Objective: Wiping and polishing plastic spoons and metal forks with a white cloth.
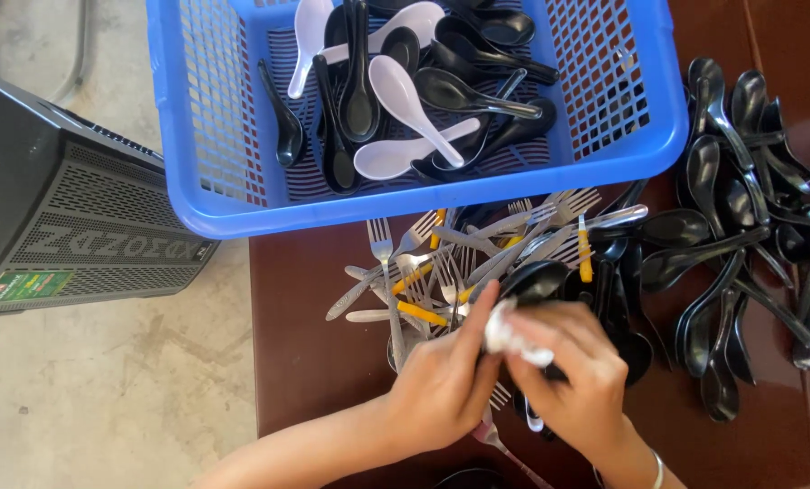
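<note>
My left hand and my right hand meet over a dark brown table. Together they grip a black soup spoon and a crumpled white cloth pressed against it. The spoon's bowl sticks out above my fingers. Just beyond my hands lies a pile of metal forks, some with yellow handles. A blue plastic basket at the far edge holds black and white soup spoons.
A heap of black soup spoons covers the table's right side. A black speaker box stands on the concrete floor to the left. A bracelet circles my right wrist.
</note>
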